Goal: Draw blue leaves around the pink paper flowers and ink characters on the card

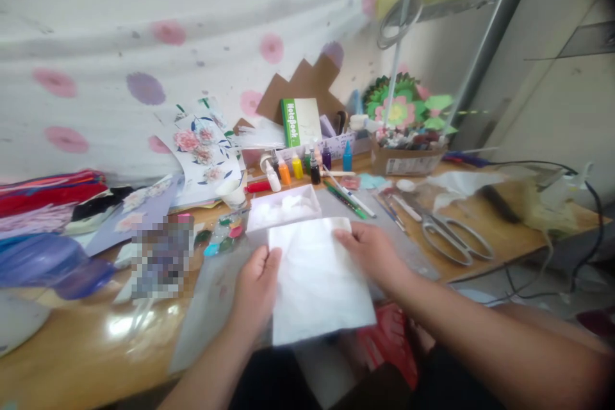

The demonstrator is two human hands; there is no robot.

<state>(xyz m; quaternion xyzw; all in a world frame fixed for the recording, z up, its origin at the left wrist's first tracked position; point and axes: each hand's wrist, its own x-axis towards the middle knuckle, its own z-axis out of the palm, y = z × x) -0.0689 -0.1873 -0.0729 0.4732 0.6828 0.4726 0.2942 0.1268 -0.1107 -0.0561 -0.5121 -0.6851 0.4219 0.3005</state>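
Note:
A white sheet of paper (319, 285) is held up near the table's front edge, its lower part hanging past that edge. My left hand (257, 278) pinches its left side, thumb on top. My right hand (368, 250) grips the upper right side in the same way. Just beyond the sheet sits a shallow white box (283, 208) with white pieces in it that I cannot make out. A paint palette (223, 234) with several colours lies left of the box. Green pens (344, 200) and thin brushes (391, 211) lie to the right, on a grey mat (211, 307).
Large scissors (456, 240) lie at the right. Several paint bottles (298, 166) stand behind the box, with a notebook (302, 122) leaning behind them. A cardboard box (408, 160) stands at the back right. A purple plastic object (52, 266) and colourful craft strips (52, 192) are on the left.

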